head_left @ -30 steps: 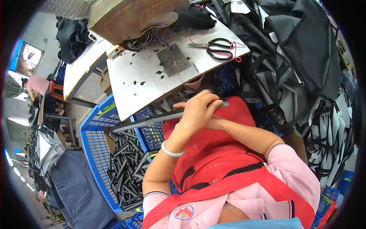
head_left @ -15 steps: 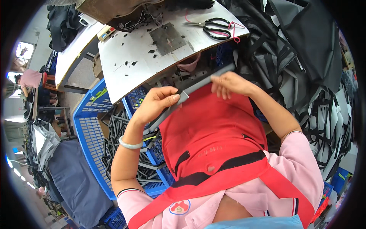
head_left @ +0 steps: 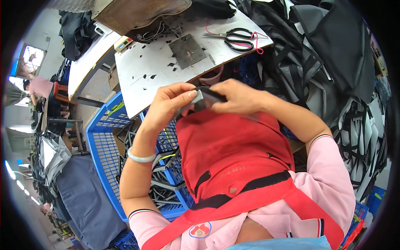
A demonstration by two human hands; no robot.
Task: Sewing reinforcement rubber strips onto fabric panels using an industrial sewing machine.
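Observation:
A dark grey strap piece [head_left: 203, 99] is pinched between both hands just above my red apron [head_left: 233, 154]. My left hand [head_left: 168, 106] grips its left end with thumb and fingers; a pale bangle [head_left: 141, 157] circles that wrist. My right hand [head_left: 235, 96] holds the right end, fingers curled over it. Both hands hover in front of the near edge of the white worktable [head_left: 141, 87].
Black scissors [head_left: 233, 38] with pink cord and a grey metal plate [head_left: 187, 51] lie on the worktable among small black scraps. A blue crate [head_left: 104, 158] of black strap pieces stands at my left. Dark fabric heaps [head_left: 333, 62] fill the right. Another person [head_left: 39, 87] sits far left.
The long strap piece, held stretched between spread hands half a second ago, is now gathered short. Both hands have come together in front of the table edge.

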